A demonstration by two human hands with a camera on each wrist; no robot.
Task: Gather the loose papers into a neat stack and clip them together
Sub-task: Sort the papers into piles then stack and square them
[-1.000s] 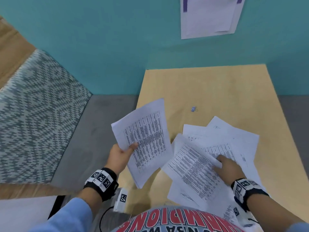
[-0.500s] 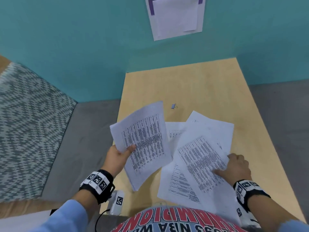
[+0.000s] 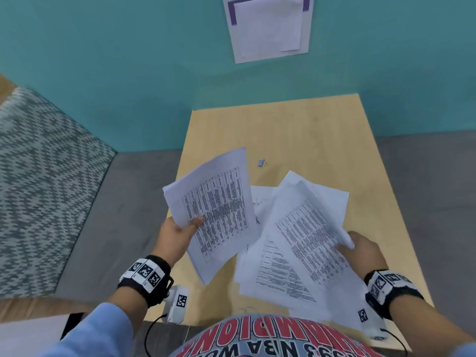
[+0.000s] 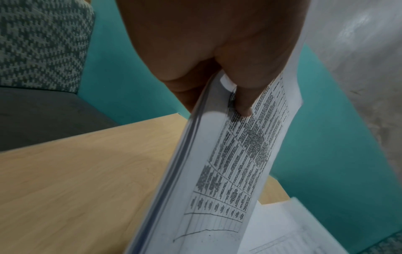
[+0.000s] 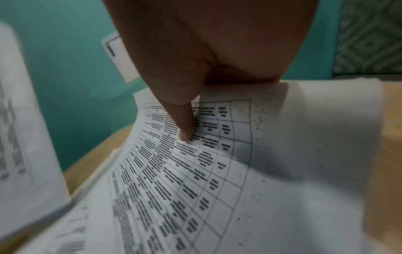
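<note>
My left hand (image 3: pixel 180 228) holds a small stack of printed sheets (image 3: pixel 216 204) above the table's left edge, thumb on top; the left wrist view shows the thumb pinching that stack (image 4: pixel 219 163). My right hand (image 3: pixel 360 246) pinches the right edge of one printed sheet (image 3: pixel 309 228) and lifts it off the table; in the right wrist view the thumb presses the curved sheet (image 5: pixel 195 171). Several more loose papers (image 3: pixel 273 269) lie under it on the wooden table (image 3: pixel 296 130). A small blue binder clip (image 3: pixel 261 163) lies on the table beyond the papers.
A teal wall (image 3: pixel 128 73) stands behind the table with a white notice (image 3: pixel 268 27) taped to it. A patterned cushion (image 3: pixel 41 181) and grey seat (image 3: pixel 110 215) lie to the left.
My right hand has slid to the sheet's right edge, pinched it and raised it off the pile. The left hand's stack has stayed about the same. The head view has shifted.
</note>
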